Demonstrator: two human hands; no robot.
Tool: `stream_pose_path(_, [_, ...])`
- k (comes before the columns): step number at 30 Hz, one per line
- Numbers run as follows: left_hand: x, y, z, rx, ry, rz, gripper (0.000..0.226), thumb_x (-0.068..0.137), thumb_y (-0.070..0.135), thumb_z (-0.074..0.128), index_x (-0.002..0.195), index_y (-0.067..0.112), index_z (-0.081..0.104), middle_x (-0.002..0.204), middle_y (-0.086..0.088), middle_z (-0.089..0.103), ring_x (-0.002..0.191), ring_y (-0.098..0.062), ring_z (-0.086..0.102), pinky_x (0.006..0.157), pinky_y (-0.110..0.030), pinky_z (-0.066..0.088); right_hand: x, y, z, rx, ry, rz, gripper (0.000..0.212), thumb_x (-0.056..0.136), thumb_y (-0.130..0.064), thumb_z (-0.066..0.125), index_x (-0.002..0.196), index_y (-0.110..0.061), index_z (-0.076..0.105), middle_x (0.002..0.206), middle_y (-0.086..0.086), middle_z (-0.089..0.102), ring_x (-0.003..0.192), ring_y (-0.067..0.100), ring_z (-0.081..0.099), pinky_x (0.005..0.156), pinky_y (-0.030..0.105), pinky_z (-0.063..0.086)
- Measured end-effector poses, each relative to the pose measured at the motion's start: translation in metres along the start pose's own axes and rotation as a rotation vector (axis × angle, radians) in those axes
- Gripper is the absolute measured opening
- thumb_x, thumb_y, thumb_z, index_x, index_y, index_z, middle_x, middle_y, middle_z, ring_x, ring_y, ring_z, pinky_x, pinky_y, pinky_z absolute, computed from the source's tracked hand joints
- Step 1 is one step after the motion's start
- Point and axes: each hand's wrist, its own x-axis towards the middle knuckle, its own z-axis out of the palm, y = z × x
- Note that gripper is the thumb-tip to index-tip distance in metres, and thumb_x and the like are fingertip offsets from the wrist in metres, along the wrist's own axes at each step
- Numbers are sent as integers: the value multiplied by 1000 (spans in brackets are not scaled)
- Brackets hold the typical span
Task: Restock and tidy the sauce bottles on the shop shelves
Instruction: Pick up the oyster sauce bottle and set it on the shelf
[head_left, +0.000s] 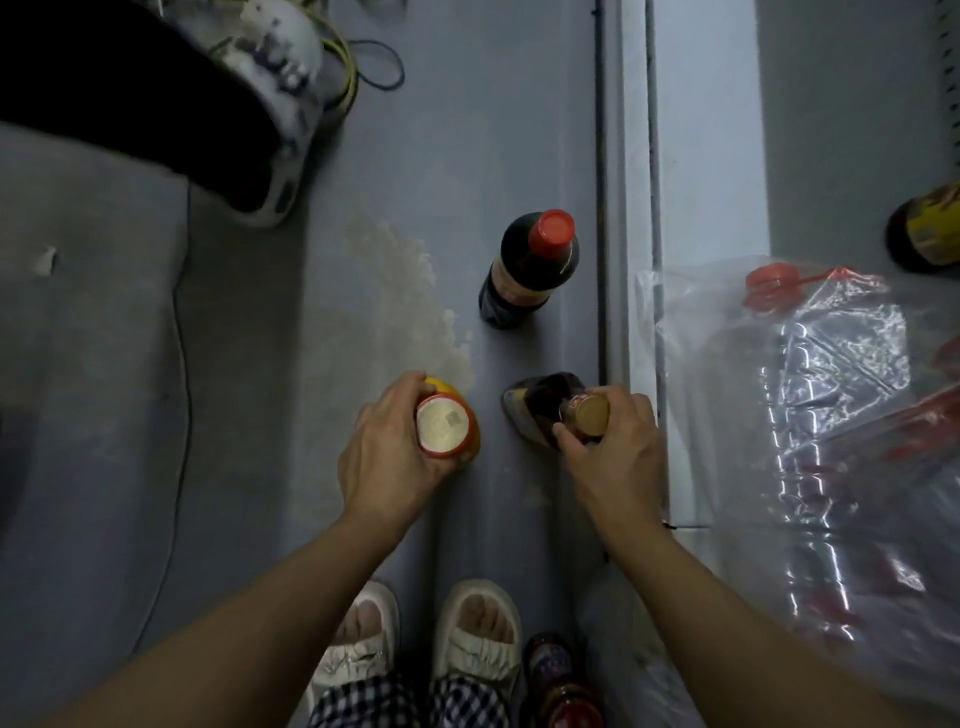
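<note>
Floor (260, 364) runs grey and bare ahead of and to the left of both hands; a white shelf edge (636, 312) runs along just right of the right hand, with a flat shelf (831, 130) beyond it. Left hand (387, 462) curls round the top of a yellow bottle (449, 423) with a red-rimmed white cap, standing on the floor; right hand (613, 457) pinches the tan-capped neck of a dark bottle (545, 405), which leans away from it, base on the floor; the two bottles stand near each other, apart. Ahead of the right hand a red-capped dark sauce bottle (530, 270) stands upright alone. On the shelf to the right lies a clear plastic bag (831, 415) holding red-capped containers; contents otherwise unclear; past it, a dark bottle with a yellow label (927, 228).
</note>
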Motion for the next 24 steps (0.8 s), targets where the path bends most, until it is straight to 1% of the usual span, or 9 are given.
stream_pose_path(3, [3, -18, -3, -46, -68, 63, 78, 49, 50, 69, 121, 35, 44, 128, 2, 53, 115, -24, 53, 90, -39, 47, -9, 6, 4, 77, -19, 94, 46, 78, -15, 74, 117, -11, 51, 117, 8, 52, 104, 20, 51, 78, 19, 34])
stream_pose_path(6, [17, -37, -7, 6, -221, 139, 97, 52, 33, 81, 138, 20, 40, 140, -3, 44, 125, -17, 44, 101, -36, 40, -23, 13, 12, 183, 14, 162, 56, 77, -15, 75, 124, -12, 45, 122, 7, 49, 107, 16, 49, 85, 24, 38])
stream_pose_path(9, [45, -53, -6, 65, -351, 201, 117, 45, 36, 90, 145, 21, 31, 146, -4, 40, 132, -21, 39, 110, -41, 34, -29, 25, 26, 225, 47, 208, 66, 78, -20, 75, 133, -13, 39, 127, 4, 43, 108, 10, 42, 87, 23, 36])
stream_pose_path(13, [71, -56, 1, -57, -489, 180, 109, 45, 14, 94, 139, 19, 38, 132, 0, 48, 122, -15, 45, 101, -25, 36, -20, 42, 51, 300, 82, 147, 68, 76, -29, 76, 132, -16, 39, 131, 3, 46, 120, 15, 45, 97, 31, 42])
stream_pose_path(15, [81, -55, 6, -97, -522, 160, 100, 45, 10, 93, 132, 18, 43, 126, 0, 52, 117, -16, 50, 98, -26, 39, -14, 46, 61, 351, 84, 117, 69, 76, -32, 75, 132, -17, 38, 133, 1, 48, 123, 13, 44, 104, 34, 39])
stream_pose_path(18, [89, -44, 15, -176, -531, 138, 87, 38, 13, 94, 113, 15, 49, 110, -4, 62, 100, -18, 59, 84, -30, 51, -3, 50, 70, 398, 90, 90, 69, 74, -41, 73, 130, -17, 41, 130, 0, 52, 122, 13, 47, 100, 27, 39])
stream_pose_path(20, [97, -36, 23, -270, -511, 85, 84, 43, 5, 93, 115, 9, 48, 103, -1, 62, 92, -14, 60, 74, -22, 53, 1, 52, 74, 400, 104, 67, 69, 71, -47, 71, 128, -19, 43, 126, -1, 54, 120, 11, 49, 97, 24, 37])
stream_pose_path(22, [107, -35, 29, -395, -495, 18, 88, 44, 11, 93, 121, 12, 49, 105, 3, 64, 96, -12, 61, 79, -23, 55, 3, 55, 77, 414, 105, 60, 73, 69, -47, 72, 129, -21, 41, 128, -2, 53, 121, 11, 48, 96, 21, 34])
stream_pose_path(24, [118, -39, 32, -516, -486, -28, 95, 36, 28, 91, 123, 19, 54, 111, 1, 68, 103, -16, 64, 88, -35, 54, 4, 58, 80, 430, 108, 52, 79, 67, -46, 74, 133, -22, 38, 131, -3, 52, 123, 10, 47, 96, 20, 33])
